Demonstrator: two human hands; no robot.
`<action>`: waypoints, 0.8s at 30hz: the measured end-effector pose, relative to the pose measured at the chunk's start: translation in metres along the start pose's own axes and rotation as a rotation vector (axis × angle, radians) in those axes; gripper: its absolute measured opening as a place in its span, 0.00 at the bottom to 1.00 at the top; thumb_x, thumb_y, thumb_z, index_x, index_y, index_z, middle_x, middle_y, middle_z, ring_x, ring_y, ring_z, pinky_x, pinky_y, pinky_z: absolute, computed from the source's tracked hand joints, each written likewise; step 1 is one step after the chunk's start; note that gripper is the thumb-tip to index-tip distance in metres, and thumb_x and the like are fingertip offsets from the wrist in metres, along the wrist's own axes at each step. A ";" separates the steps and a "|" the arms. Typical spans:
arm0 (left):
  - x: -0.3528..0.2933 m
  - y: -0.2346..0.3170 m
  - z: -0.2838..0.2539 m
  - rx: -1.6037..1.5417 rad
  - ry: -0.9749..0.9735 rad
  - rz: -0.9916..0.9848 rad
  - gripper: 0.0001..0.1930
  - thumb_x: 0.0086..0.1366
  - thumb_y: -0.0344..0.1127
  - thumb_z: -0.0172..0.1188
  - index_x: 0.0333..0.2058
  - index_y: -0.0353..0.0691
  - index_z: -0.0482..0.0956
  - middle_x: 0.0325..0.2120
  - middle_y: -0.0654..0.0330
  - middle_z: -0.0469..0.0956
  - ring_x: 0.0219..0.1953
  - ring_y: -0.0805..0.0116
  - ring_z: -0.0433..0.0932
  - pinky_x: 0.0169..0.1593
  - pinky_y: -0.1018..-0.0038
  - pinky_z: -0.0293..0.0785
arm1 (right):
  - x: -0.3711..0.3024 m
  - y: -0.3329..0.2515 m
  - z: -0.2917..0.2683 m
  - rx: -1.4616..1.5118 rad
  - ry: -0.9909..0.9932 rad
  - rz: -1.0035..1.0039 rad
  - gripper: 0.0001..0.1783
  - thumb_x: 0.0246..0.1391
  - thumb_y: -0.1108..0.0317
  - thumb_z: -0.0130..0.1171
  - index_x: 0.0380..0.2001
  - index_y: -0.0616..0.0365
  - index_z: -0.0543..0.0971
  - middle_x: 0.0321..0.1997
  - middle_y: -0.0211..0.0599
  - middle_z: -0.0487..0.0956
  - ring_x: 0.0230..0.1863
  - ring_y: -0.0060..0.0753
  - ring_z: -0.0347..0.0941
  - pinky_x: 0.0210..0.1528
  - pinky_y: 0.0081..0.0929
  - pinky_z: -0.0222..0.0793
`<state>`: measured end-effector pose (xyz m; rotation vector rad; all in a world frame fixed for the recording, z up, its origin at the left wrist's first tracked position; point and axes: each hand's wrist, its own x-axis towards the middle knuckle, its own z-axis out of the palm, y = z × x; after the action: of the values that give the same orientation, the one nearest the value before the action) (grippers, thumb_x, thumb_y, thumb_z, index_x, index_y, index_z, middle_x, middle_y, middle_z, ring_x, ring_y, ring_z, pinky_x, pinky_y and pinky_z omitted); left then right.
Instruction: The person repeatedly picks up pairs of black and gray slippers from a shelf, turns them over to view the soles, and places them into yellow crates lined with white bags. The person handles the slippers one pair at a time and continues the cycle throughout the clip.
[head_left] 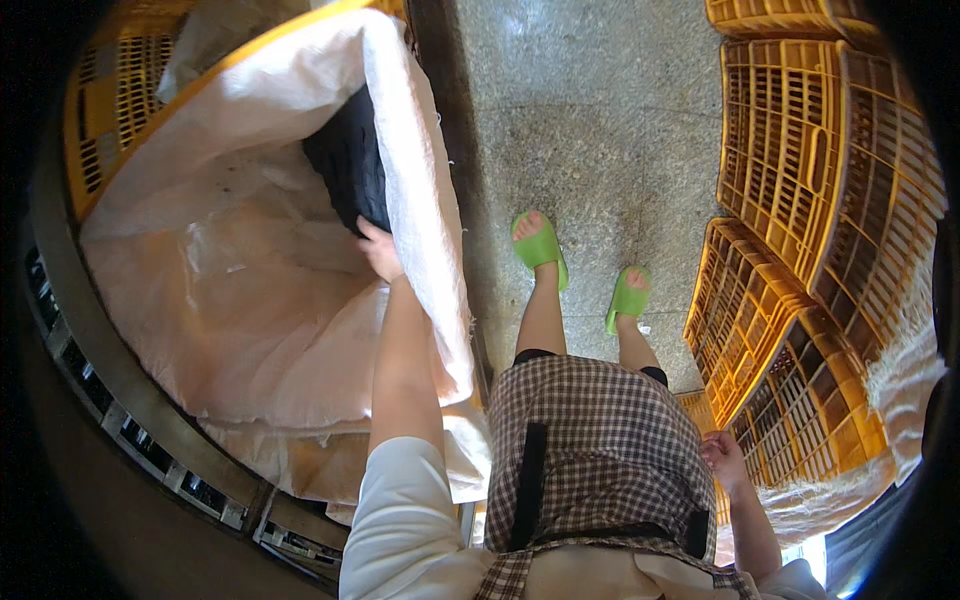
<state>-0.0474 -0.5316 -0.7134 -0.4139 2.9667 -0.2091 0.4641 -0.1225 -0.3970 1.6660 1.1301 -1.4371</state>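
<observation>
My left hand [380,250] reaches down inside a large white woven sack [250,320], at the left. Its fingers are closed on the lower end of a folded black cloth [352,160], which lies along the sack's inner right wall. Part of that cloth is hidden behind the sack's turned-over rim. My right hand [725,461] hangs low at the right, beside my checked apron [600,440] and close to a yellow crate. Its fingers are curled in, and nothing shows in them.
Yellow plastic crates [775,140] stand stacked along the right side. Another yellow crate [125,100] rises behind the sack. A metal frame [150,450] curves along the left. My feet, in green slippers [541,245], stand on the grey floor [600,110] between.
</observation>
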 end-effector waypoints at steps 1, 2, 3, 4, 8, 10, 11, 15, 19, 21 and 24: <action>-0.003 -0.003 0.029 0.004 -0.042 0.084 0.29 0.63 0.44 0.52 0.60 0.42 0.56 0.53 0.39 0.61 0.45 0.46 0.73 0.46 0.60 0.72 | 0.002 -0.006 0.007 0.022 -0.021 0.042 0.12 0.51 0.84 0.46 0.40 0.65 0.71 0.32 0.34 0.74 0.33 0.26 0.71 0.39 0.21 0.68; -0.006 -0.009 0.053 -0.033 0.071 0.150 0.30 0.63 0.45 0.50 0.60 0.42 0.54 0.54 0.39 0.60 0.46 0.47 0.73 0.47 0.61 0.72 | 0.007 -0.013 0.016 -0.046 -0.068 0.050 0.11 0.52 0.82 0.47 0.41 0.64 0.71 0.32 0.34 0.74 0.34 0.25 0.71 0.39 0.21 0.67; -0.007 -0.015 0.068 -0.049 0.084 0.212 0.30 0.64 0.45 0.48 0.61 0.41 0.53 0.55 0.38 0.59 0.47 0.47 0.72 0.48 0.62 0.71 | 0.011 -0.020 0.023 -0.066 -0.090 0.017 0.11 0.53 0.81 0.47 0.41 0.64 0.71 0.33 0.33 0.74 0.34 0.25 0.71 0.39 0.21 0.67; -0.008 -0.023 0.076 -0.151 -0.006 0.196 0.31 0.65 0.46 0.47 0.62 0.41 0.51 0.56 0.38 0.58 0.49 0.46 0.70 0.50 0.62 0.68 | 0.014 -0.025 0.032 -0.102 -0.090 0.003 0.10 0.54 0.80 0.48 0.41 0.64 0.71 0.33 0.33 0.75 0.34 0.24 0.71 0.39 0.21 0.67; 0.007 -0.041 0.066 -0.556 -0.327 0.119 0.34 0.67 0.46 0.43 0.66 0.40 0.42 0.59 0.36 0.54 0.57 0.43 0.63 0.61 0.65 0.58 | 0.020 -0.045 0.054 -0.035 -0.060 -0.047 0.07 0.57 0.75 0.50 0.40 0.60 0.72 0.32 0.30 0.76 0.33 0.23 0.71 0.39 0.20 0.67; 0.021 -0.029 0.058 -0.975 -0.415 -0.101 0.36 0.67 0.46 0.45 0.66 0.48 0.35 0.64 0.39 0.46 0.61 0.42 0.59 0.64 0.60 0.52 | 0.022 -0.052 0.059 -0.088 -0.033 0.002 0.07 0.58 0.76 0.49 0.41 0.60 0.72 0.32 0.30 0.76 0.33 0.23 0.71 0.39 0.20 0.67; 0.017 -0.020 0.055 -0.669 -0.393 -0.080 0.38 0.67 0.46 0.45 0.67 0.53 0.31 0.64 0.39 0.44 0.60 0.43 0.59 0.64 0.58 0.53 | 0.023 -0.053 0.060 -0.117 -0.034 -0.009 0.08 0.59 0.76 0.49 0.41 0.60 0.72 0.32 0.30 0.76 0.33 0.23 0.71 0.39 0.20 0.67; 0.027 0.018 0.041 0.174 -0.589 -0.053 0.45 0.66 0.45 0.49 0.64 0.58 0.19 0.66 0.40 0.40 0.61 0.45 0.61 0.63 0.54 0.53 | 0.022 -0.053 0.058 -0.095 -0.011 -0.005 0.06 0.59 0.75 0.49 0.40 0.60 0.72 0.32 0.30 0.75 0.33 0.23 0.71 0.38 0.20 0.67; 0.038 0.024 -0.021 -0.125 -0.734 -0.205 0.50 0.59 0.45 0.59 0.65 0.55 0.25 0.64 0.38 0.45 0.61 0.42 0.60 0.63 0.53 0.53 | 0.019 -0.050 0.053 -0.040 -0.045 -0.092 0.06 0.59 0.72 0.51 0.39 0.60 0.72 0.30 0.29 0.74 0.31 0.21 0.70 0.36 0.20 0.66; 0.039 0.009 -0.073 -0.212 -0.760 -0.016 0.47 0.59 0.45 0.59 0.67 0.52 0.33 0.63 0.36 0.48 0.61 0.41 0.58 0.64 0.54 0.52 | 0.017 -0.053 0.049 -0.016 -0.071 -0.153 0.07 0.59 0.71 0.52 0.40 0.60 0.72 0.29 0.28 0.74 0.29 0.21 0.70 0.34 0.19 0.66; -0.002 0.009 -0.150 -0.377 -0.183 0.087 0.37 0.59 0.40 0.59 0.63 0.43 0.52 0.59 0.36 0.56 0.62 0.42 0.56 0.64 0.56 0.52 | 0.010 -0.065 0.042 -0.019 -0.068 -0.228 0.07 0.59 0.70 0.51 0.39 0.60 0.72 0.29 0.29 0.74 0.28 0.20 0.69 0.32 0.19 0.66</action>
<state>-0.0712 -0.5047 -0.5670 -0.3217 2.8282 0.3823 0.3878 -0.1317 -0.4107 1.5014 1.3248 -1.6057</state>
